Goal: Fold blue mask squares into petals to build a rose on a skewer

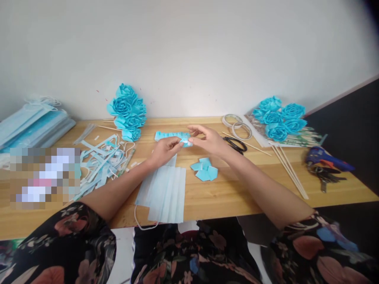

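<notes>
Over the middle of the table, my left hand (164,150) pinches a small blue petal piece (186,143) between thumb and fingertips. The thumb of my right hand (209,140) meets its other edge, with the fingers curved above, so both hands hold it. Just behind them lies a strip of folded blue pieces (168,136), partly covered by my fingers. In front of my right hand several cut blue petals (206,169) rest in a loose cluster. Below my left forearm are flat pale-blue face masks (167,193), one with its ear loop hanging over the table edge.
Blue flower bunches stand left (127,112) and right (280,118). Tape rolls (242,131), black-handled scissors (237,145), wooden sticks (288,169), a blue glue gun (328,157) and keys (324,175) lie right. Mask scraps (100,161) and stacked masks (35,122) are left.
</notes>
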A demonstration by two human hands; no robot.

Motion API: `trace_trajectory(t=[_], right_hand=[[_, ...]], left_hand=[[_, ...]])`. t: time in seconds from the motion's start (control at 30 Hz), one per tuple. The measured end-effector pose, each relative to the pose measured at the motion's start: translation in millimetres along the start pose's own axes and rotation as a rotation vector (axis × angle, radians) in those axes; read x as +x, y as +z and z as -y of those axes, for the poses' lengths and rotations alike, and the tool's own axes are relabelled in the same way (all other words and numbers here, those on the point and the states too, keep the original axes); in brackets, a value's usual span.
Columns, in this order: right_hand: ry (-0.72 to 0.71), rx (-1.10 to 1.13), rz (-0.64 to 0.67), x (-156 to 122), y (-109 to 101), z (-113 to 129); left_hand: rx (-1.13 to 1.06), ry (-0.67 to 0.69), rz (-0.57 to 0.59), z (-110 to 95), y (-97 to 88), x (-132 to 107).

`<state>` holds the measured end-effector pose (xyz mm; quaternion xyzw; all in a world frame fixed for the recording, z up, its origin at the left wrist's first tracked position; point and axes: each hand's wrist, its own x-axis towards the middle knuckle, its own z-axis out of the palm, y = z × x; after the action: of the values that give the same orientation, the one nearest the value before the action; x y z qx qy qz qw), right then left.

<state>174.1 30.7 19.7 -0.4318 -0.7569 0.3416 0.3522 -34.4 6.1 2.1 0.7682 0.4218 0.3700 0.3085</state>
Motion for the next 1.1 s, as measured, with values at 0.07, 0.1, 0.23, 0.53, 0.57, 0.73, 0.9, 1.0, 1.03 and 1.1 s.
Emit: trace_trajectory(t=[0.07, 0.1, 0.23, 0.53, 0.57, 0.73, 0.9, 1.0, 1.03, 1.1], right_hand=[[0.070, 0.092, 0.097, 1.4, -0.8, -1.1], [0.105, 0.139, 0.136, 1.2, 0.0, -1.3], [0.162, 0.283, 0.113, -4.6, 8.1, -1.7], [0.102, 0.310, 0.072, -15.9, 23.3, -4.9], [0.098, 0.287, 0.052, -16.2, 24.5, -5.6], [0.098, 0.191, -0.063, -17.7, 27.9, -9.0], [0.062, 0.097, -0.117, -20.1, 29.7, -5.3], [0.053, 0.078, -0.143, -21.2, 30.5, -1.8], [0.050, 0.076, -0.151, -21.4, 30.8, -1.1], [0.048, 0.073, -0.163, -21.9, 31.6, -0.6]], left_hand=[[0.021, 0.007, 0.006, -0.9, 0.0, -0.1], [0.023, 0.005, 0.003, -1.3, -0.1, -0.1], [-0.022, -0.038, -0.023, -2.2, -1.6, 1.0], [0.025, -0.070, -0.159, -1.3, -2.1, 2.6], [0.046, -0.057, -0.206, -1.7, -1.6, 1.8], [0.270, 0.089, -0.243, -6.7, 1.1, -4.1], [0.447, 0.123, -0.160, -6.4, 4.3, -5.5], [0.467, 0.127, -0.165, -3.8, 5.1, -5.1], [0.474, 0.131, -0.164, -3.3, 5.1, -5.1], [0.490, 0.140, -0.164, -2.9, 4.7, -5.4]])
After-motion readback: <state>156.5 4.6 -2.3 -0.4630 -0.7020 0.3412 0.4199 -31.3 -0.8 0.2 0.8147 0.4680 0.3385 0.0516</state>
